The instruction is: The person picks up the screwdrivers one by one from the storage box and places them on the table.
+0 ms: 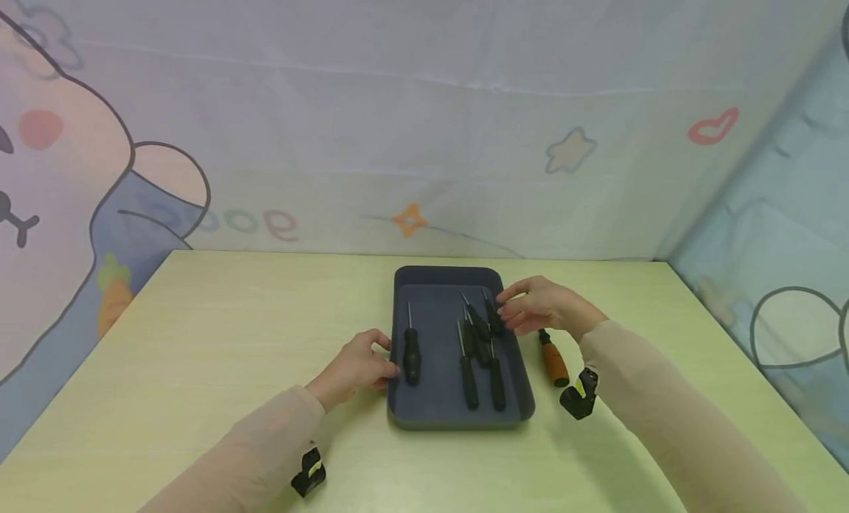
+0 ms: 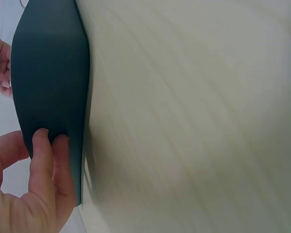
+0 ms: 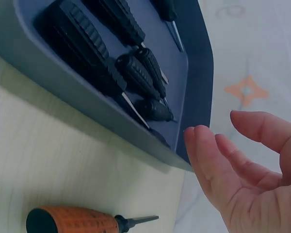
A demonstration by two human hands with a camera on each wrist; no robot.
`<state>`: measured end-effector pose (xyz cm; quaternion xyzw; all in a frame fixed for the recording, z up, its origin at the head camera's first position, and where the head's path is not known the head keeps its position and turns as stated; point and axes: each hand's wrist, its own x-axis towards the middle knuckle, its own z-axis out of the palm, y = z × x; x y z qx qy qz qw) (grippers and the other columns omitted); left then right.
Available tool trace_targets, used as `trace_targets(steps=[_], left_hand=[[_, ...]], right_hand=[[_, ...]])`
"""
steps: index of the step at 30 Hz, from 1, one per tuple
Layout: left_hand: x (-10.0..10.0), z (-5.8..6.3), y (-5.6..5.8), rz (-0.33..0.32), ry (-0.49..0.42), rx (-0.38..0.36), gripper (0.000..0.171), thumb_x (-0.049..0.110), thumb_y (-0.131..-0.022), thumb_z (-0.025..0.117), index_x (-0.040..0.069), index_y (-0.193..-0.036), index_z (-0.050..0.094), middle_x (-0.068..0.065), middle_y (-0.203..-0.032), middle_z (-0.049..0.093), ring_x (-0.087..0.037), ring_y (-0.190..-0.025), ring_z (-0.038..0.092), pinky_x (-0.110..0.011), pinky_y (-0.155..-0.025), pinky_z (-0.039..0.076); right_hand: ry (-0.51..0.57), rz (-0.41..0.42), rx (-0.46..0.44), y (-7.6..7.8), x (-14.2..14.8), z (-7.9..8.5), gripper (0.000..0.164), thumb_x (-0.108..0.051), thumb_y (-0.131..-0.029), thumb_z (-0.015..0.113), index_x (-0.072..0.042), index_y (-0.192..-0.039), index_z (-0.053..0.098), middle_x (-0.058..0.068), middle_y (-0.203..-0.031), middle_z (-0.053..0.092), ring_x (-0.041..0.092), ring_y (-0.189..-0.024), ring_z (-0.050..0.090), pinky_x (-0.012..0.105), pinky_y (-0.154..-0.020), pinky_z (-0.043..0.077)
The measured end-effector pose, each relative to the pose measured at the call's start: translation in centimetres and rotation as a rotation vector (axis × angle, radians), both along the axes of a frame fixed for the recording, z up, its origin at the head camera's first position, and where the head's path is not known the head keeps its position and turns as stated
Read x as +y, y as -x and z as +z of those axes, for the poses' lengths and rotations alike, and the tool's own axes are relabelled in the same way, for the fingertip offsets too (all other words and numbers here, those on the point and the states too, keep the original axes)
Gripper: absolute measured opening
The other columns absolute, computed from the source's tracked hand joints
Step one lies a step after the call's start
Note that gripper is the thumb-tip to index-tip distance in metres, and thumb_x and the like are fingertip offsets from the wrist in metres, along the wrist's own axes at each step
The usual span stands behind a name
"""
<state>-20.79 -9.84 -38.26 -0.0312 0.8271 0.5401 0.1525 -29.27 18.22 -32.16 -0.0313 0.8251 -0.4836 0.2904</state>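
A dark grey tray lies on the table with several black-handled screwdrivers inside. One black screwdriver rests alone along the tray's left side; the others cluster on its right. My left hand pinches the left wall, with fingertips against its outer face and the thumb over the rim. At the far right rim is my right hand, its fingers loosely bent and the thumb held apart, nothing between them in the right wrist view. A screwdriver with an orange-brown handle lies outside the tray, below that hand.
The pale wood-grain table extends to both sides of the tray. A printed cloth hangs behind its back edge, and another stands along the right. Black wrist cameras are worn on both sleeves.
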Motion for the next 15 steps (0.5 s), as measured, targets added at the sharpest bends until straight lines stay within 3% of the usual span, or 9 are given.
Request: trace_targets(steps=[6, 15], left_hand=[[0.0, 0.0, 0.0, -0.004, 0.001, 0.005, 0.031, -0.007, -0.080, 0.064, -0.004, -0.106, 0.048, -0.014, -0.077, 0.066, -0.020, -0.065, 0.063, -0.032, -0.063, 0.054], [0.0, -0.1, 0.0, -0.003, -0.021, 0.007, 0.030, -0.007, -0.080, 0.063, -0.004, -0.106, 0.048, -0.015, -0.077, 0.065, -0.019, -0.065, 0.063, -0.032, -0.064, 0.054]], right_hand=[[0.010, 0.012, -0.018, -0.2, -0.9, -0.1, 0.047, -0.001, -0.088, 0.055, 0.013, -0.130, 0.040, 0.028, -0.112, 0.057, 0.019, -0.078, 0.063, 0.031, -0.069, 0.054], [-0.004, 0.065, -0.032, -0.6, -2.5, -0.7, 0.047, -0.002, -0.088, 0.056, 0.012, -0.129, 0.042, 0.030, -0.116, 0.055, 0.024, -0.085, 0.063, 0.033, -0.072, 0.054]])
